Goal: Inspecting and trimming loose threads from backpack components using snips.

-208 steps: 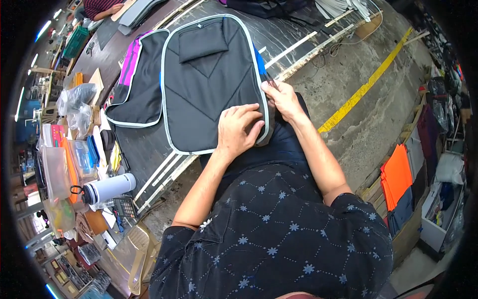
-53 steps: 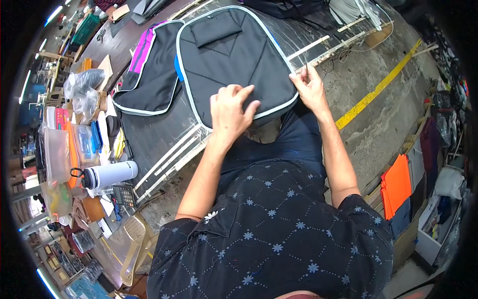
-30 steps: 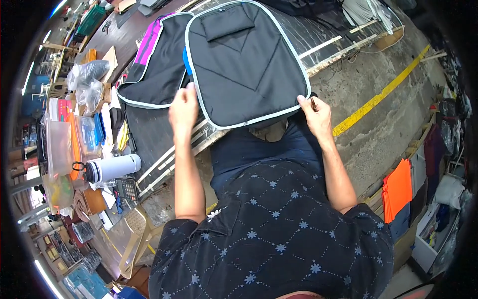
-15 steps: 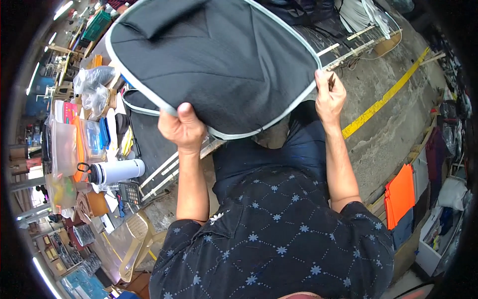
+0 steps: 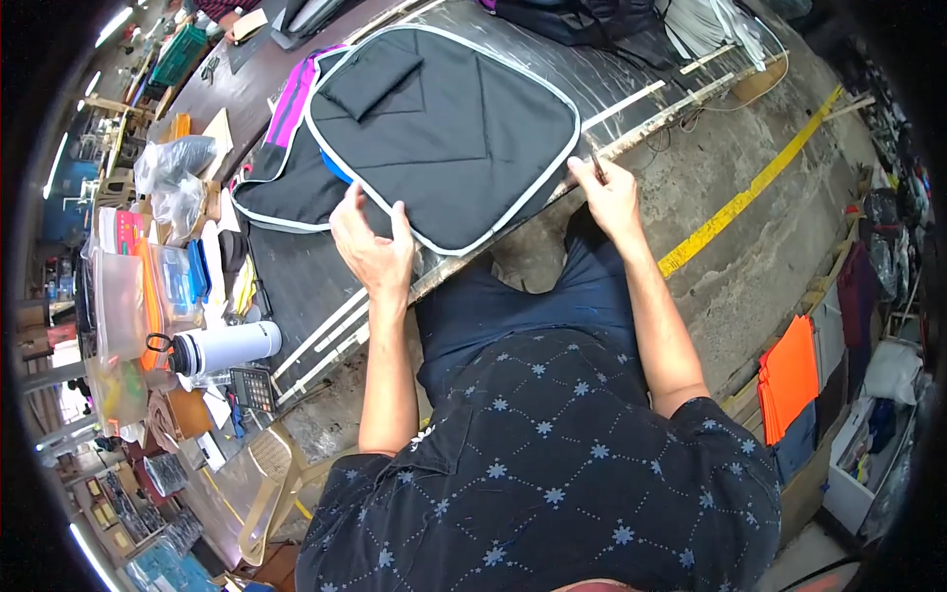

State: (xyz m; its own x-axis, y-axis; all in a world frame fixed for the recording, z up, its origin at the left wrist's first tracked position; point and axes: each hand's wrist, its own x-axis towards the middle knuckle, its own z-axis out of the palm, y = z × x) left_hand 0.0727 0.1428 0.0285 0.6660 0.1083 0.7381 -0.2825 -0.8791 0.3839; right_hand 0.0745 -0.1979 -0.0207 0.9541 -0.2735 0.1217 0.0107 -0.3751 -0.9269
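A black fabric panel [image 5: 444, 143] with pale grey edging lies flat on the dark work table, a folded flap at its upper left. Under its left side rests a second black piece [image 5: 296, 187] with the same edging and a purple strip [image 5: 293, 104]. My left hand [image 5: 375, 239] is open at the panel's near left edge, thumb and fingers apart. By the panel's right corner, my right hand [image 5: 610, 197] is closed round a small dark pointed tool [image 5: 596, 166], mostly hidden by the fingers; its exact kind cannot be made out.
On the table's left are a white bottle [image 5: 232, 345], a calculator [image 5: 254, 389], clear plastic boxes [image 5: 120, 296] and plastic bags [image 5: 178, 168]. A black bag [image 5: 582, 22] lies at the far side. Another person's hand [image 5: 229, 22] shows at the far left. Orange sheets [image 5: 789, 380] hang at right.
The black panel has come down from being held up and now lies on the table. My left hand has let go of it; my right hand has moved slightly left and down, off its edge.
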